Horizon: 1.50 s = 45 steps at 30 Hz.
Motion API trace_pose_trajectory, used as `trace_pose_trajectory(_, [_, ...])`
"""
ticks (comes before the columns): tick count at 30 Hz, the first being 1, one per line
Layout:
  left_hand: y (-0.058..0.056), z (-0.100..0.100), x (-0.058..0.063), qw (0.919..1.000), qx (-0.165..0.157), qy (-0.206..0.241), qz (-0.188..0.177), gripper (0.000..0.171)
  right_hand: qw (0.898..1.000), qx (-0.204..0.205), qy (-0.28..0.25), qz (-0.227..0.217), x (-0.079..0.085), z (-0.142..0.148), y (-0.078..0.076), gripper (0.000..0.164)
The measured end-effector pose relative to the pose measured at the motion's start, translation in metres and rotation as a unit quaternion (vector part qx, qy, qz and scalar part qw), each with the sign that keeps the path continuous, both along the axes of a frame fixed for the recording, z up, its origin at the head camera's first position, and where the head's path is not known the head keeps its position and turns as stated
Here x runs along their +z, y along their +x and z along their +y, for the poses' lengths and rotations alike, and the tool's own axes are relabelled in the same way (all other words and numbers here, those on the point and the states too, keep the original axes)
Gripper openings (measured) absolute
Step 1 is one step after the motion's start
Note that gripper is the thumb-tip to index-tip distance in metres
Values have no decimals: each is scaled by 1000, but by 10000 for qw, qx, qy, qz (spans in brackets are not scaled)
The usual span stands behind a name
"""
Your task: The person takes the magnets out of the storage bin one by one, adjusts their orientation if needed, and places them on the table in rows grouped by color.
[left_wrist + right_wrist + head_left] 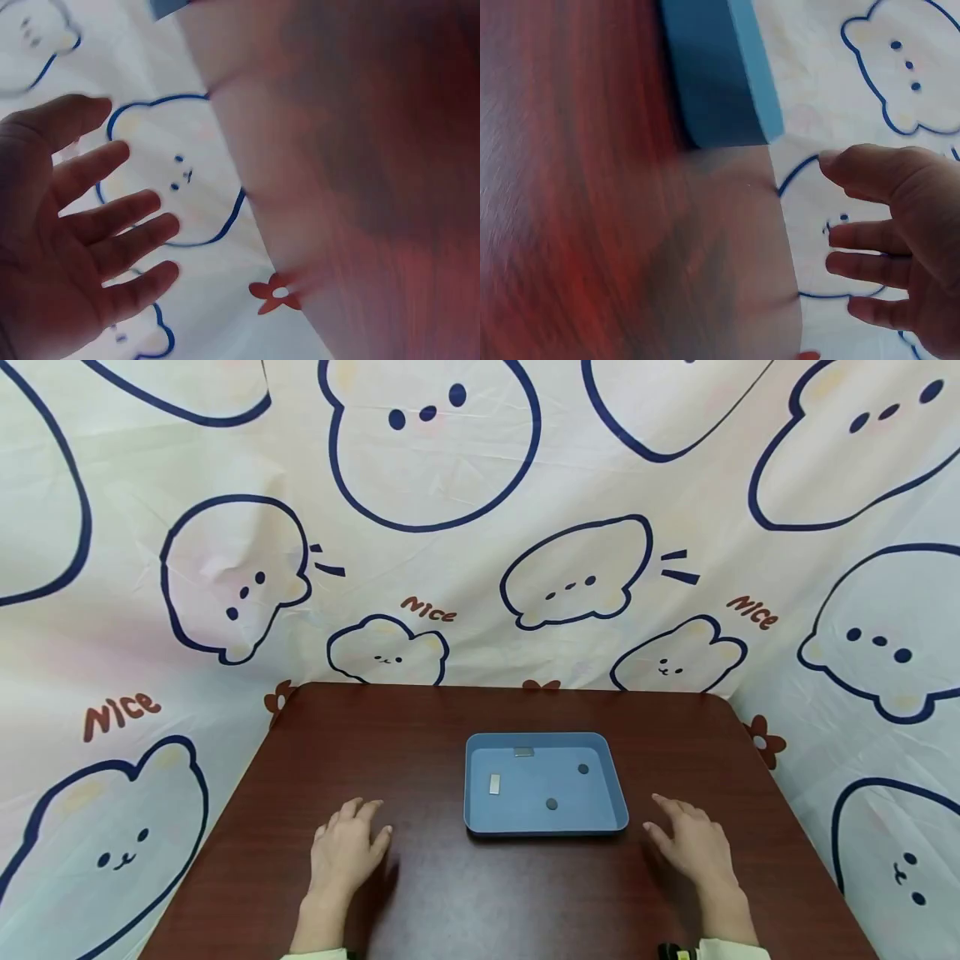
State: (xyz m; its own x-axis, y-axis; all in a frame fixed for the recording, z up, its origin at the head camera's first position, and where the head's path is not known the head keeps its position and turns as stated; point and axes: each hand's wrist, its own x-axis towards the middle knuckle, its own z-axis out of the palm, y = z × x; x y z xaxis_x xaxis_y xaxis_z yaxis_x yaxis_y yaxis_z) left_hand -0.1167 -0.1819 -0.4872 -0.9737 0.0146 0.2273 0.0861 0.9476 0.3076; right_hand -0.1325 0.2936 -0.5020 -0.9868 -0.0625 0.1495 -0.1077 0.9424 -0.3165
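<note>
A shallow blue tray [525, 822] sits on the dark wooden table, between and a little beyond the hands. Inside it lie a pale rectangular piece [494, 784], a grey-silver rectangular piece [523, 752] near the back wall, and two dark round discs, one at the right [583, 769] and another nearer the front [551, 804]. To the tray's left is my left hand [347, 852], holding nothing, its fingers relaxed and spread in the left wrist view. My right hand [693, 842] is right of the tray, also without anything in it, fingers loosely extended.
The reddish-brown table [360, 735] has rounded far corners. Behind and at both sides hangs a pale cloth [465, 568] printed with blue-outlined bears, flowers and the word Nice. In the right wrist view, the tray's outer wall [712, 75] shows at the top.
</note>
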Motion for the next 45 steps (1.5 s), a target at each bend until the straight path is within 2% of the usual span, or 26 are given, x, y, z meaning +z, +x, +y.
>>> trace_pose_trajectory(2, [2, 1, 4, 9995, -64, 304, -117, 44, 9979, -62, -487, -422, 3, 0, 2, 56])
trace_pose_trajectory(6, [7, 5, 10, 9930, -163, 1125, -306, 50, 9837, -259, -1436, -1052, 7, -1, 7, 65])
trace_pose_trajectory(11, [11, 13, 6, 9797, -248, 1953, -367, 53, 9617, -171, -2513, -1084, 4, -6, 7, 68])
trace_pose_trajectory(17, [12, 24, -10, 9652, -398, 2519, -585, 55, 9278, -14, -3571, -1084, 0, -16, 1, 66])
trace_pose_trajectory(22, [10, 31, -16, 9543, -398, 2859, -776, 59, 9063, 335, -4046, -1175, -2, -30, -12, 65])
trace_pose_trajectory(27, [4, 42, -21, 9439, -562, 3116, -938, 63, 8923, 511, -4315, -1227, -4, -38, -22, 63])
trace_pose_trajectory(32, [-5, 54, -27, 9377, -781, 3278, -844, 62, 8787, 750, -4507, -1384, -4, -46, -34, 65])
trace_pose_trajectory(35, [-9, 62, -31, 9311, -966, 3429, -780, 61, 8692, 896, -4635, -1473, -5, -51, -41, 67])
trace_pose_trajectory(40, [-16, 75, -35, 9184, -1150, 3669, -936, 62, 8403, 981, -5067, -1657, -12, -58, -54, 67])
trace_pose_trajectory(42, [-19, 77, -36, 9171, -1158, 3689, -974, 62, 8294, 1029, -5208, -1741, -15, -62, -60, 66])
trace_pose_trajectory(45, [-22, 80, -39, 9181, -1162, 3661, -981, 62, 8218, 1095, -5276, -1854, -18, -69, -68, 65])
